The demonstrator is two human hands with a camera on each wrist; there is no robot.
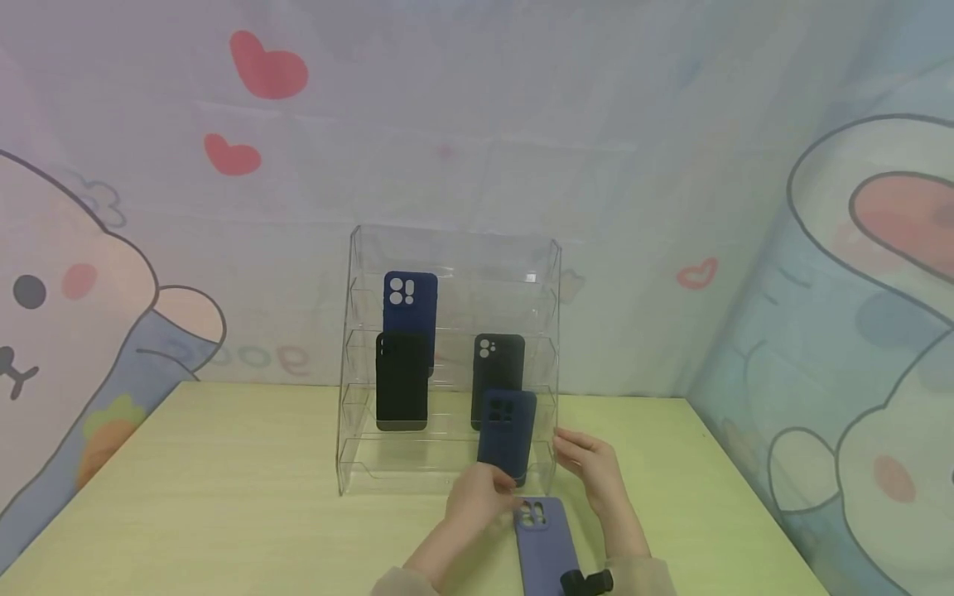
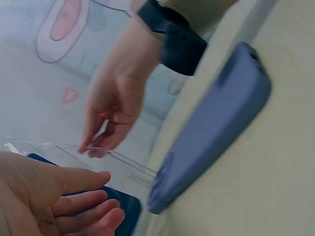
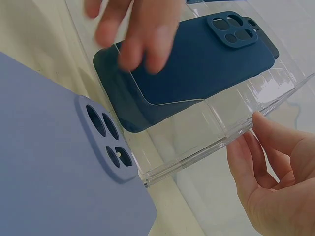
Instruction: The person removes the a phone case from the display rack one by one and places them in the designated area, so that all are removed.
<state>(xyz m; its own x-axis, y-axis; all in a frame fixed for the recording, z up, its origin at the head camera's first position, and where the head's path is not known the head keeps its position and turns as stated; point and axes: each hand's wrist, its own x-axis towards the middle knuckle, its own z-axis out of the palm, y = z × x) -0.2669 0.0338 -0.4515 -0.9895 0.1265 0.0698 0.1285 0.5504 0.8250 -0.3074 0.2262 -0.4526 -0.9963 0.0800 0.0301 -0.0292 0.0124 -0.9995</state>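
A clear tiered display rack (image 1: 456, 250) stands on the table with several phone cases in it. My right hand (image 1: 596, 470) pinches the rack's right side edge between thumb and fingers, as both wrist views show. A navy phone case (image 1: 507, 432) leans in the lowest tier at the right, its camera cutouts up. Just in front of that case is my left hand (image 1: 479, 498), fingers loosely extended and holding nothing; its fingers (image 3: 135, 49) look blurred in the right wrist view. A lavender phone case (image 2: 211, 130) lies on the table before the rack, near both hands.
Higher in the rack are a blue case (image 1: 420, 310) and a black case (image 1: 402, 385) at left, and another black case (image 1: 498, 364) at right, partly covered by the navy one. A printed cloth (image 1: 633, 165) hangs behind the pale table (image 1: 246, 497).
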